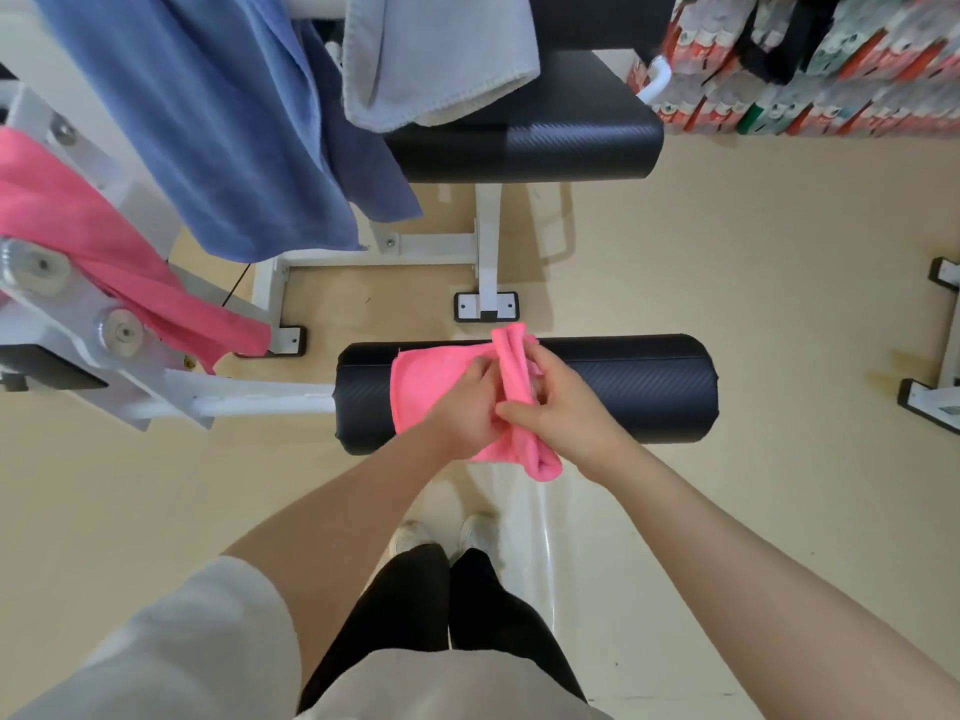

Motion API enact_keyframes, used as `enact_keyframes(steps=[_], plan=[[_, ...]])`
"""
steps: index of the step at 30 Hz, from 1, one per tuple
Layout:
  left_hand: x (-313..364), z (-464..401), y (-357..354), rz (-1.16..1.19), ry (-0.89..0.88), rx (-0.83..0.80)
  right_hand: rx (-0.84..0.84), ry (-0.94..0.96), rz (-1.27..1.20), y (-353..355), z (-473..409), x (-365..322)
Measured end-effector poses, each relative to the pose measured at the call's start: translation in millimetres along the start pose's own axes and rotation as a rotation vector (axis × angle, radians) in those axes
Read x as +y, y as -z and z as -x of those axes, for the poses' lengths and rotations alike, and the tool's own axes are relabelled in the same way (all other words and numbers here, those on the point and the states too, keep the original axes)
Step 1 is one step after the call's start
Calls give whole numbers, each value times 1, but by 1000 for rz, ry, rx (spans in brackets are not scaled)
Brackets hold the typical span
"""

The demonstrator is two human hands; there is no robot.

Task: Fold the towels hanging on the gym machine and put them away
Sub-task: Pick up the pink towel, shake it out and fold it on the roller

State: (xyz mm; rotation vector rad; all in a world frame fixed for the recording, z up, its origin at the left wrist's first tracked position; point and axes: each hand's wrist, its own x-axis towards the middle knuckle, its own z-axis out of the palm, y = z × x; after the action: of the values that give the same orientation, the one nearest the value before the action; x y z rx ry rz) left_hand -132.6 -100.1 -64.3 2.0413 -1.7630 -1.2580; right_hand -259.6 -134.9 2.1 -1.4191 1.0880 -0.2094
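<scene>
A small pink towel (423, 384) lies over the black roller pad (639, 389) of the gym machine. My left hand (467, 407) presses on the flat part of the cloth, with fingers curled at its folded edge. My right hand (561, 402) grips the bunched right part of the same towel, which stands up in a ridge between both hands. Three more towels hang on the machine: a blue towel (218, 122), a grey towel (441, 49) and a larger pink towel (78, 236) at the left.
The white machine frame (488, 241) and black seat pad (545, 142) stand behind the roller. Stacked red-and-white packages (810, 70) fill the far right. Another frame's feet (935, 387) sit at the right edge. My shoes (447, 535) are on the beige floor.
</scene>
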Motion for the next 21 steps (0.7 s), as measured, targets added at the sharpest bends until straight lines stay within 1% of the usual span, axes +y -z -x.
enact_keyframes(steps=[2, 4, 6, 8, 11, 12, 15, 17, 18, 20, 21], plan=[[-19, 17, 10, 128, 58, 76, 33, 2, 142, -28, -7, -1], [-39, 36, 21, 241, 153, 198, 89, 4, 297, -56, -15, 1], [-55, 49, 30, 370, 268, 272, 126, 2, 422, -79, -23, 6], [-65, 53, 34, 526, 335, 284, 111, -22, 477, -95, -29, 10], [-66, 51, 36, 667, 386, 269, 87, -46, 467, -111, -37, 15], [-66, 49, 37, 655, 394, 265, 85, -50, 451, -114, -37, 16], [-62, 43, 37, 446, 348, 265, 50, -32, 410, -117, -33, 19], [-65, 39, 35, 403, 326, 275, 73, 13, 363, -108, -23, 21], [-68, 37, 32, 379, 324, 282, 140, 36, 365, -102, -19, 23], [-71, 35, 32, 323, 322, 303, 397, 57, 430, -86, -12, 30], [-72, 35, 32, 301, 310, 312, 499, 28, 474, -79, -11, 34]])
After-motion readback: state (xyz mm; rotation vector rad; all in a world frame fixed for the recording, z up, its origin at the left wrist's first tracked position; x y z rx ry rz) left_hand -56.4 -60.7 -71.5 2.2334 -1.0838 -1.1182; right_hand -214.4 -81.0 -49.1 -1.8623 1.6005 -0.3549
